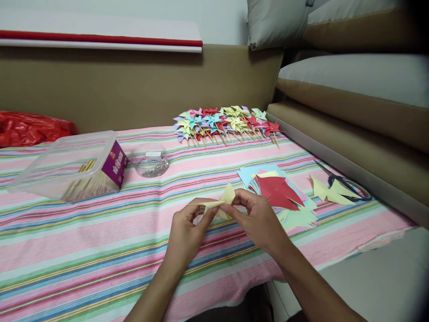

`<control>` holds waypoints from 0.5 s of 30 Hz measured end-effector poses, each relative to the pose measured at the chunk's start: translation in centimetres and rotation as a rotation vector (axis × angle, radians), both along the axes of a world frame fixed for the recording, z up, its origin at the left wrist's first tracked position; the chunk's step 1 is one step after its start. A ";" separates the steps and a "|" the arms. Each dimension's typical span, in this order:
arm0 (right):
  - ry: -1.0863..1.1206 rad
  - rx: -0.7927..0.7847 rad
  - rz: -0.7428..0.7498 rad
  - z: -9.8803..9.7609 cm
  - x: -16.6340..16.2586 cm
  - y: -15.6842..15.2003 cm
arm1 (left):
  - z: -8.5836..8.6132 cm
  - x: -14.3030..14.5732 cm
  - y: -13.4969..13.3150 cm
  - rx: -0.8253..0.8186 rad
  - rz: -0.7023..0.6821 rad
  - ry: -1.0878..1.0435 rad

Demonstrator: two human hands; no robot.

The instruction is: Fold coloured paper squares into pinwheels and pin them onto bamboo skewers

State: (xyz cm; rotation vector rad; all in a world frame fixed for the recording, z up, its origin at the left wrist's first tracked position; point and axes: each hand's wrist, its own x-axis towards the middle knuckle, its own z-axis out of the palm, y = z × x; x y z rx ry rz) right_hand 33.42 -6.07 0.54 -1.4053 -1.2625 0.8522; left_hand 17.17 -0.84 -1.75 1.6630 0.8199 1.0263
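Observation:
A pale yellow paper pinwheel (228, 195), partly folded, is held between my two hands above the striped cloth. My left hand (188, 226) pinches it from the left with thumb and fingers. From the right, my right hand (256, 214) grips it too, its thumb tip close to the left thumb at the middle of the paper. Fingers hide part of the folds. Just beyond my right hand lies a stack of cut coloured paper pieces, a red cut sheet (279, 191) on top. A cut yellow sheet (330, 190) rests partly over dark-handled scissors (355, 190).
Finished pinwheels on sticks (214, 123) lie in a pile at the back. A clear plastic box (83, 145) with sticks and a round clear container (157, 170) of small metal pieces stand left. A red plastic bag (31, 129) is far left; cushions (355, 89) border the right.

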 end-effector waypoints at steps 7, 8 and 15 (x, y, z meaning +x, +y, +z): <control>-0.361 0.442 0.005 0.3 0.4 -0.3 | 0.8 -1.6 0.4 0.582 0.027 0.091; -0.398 0.513 0.021 0.3 0.4 -0.4 | 0.8 -1.8 0.4 0.634 0.015 0.083; -0.500 0.696 0.000 0.5 0.1 -0.6 | 1.0 -2.2 0.6 0.679 0.009 0.007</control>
